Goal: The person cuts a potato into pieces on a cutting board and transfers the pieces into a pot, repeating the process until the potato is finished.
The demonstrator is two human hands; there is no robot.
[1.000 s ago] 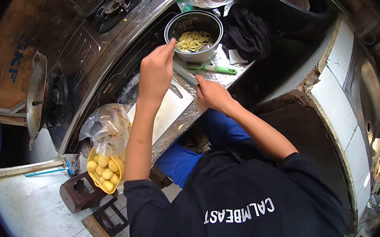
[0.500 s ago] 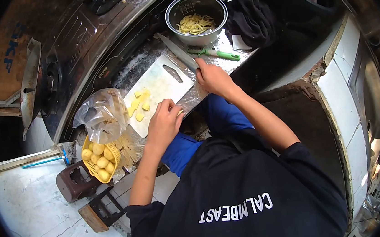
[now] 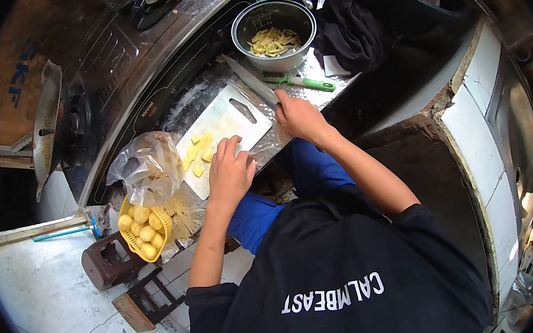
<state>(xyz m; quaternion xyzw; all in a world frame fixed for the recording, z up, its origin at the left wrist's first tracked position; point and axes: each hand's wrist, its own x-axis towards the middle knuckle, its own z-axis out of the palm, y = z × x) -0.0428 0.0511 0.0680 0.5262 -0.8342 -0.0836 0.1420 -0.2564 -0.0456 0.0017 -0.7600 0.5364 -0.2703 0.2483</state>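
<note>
Knife [image 3: 253, 81] gripped in right hand [image 3: 301, 117]; potato pieces [image 3: 199, 171] spread on cutting board [image 3: 218, 118], just beside curled left hand [image 3: 231, 174], whose hold cannot be told.

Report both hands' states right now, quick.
Left hand: partly curled at the white cutting board; whether it holds anything cannot be told.
Right hand: closed, holding the knife.
</note>
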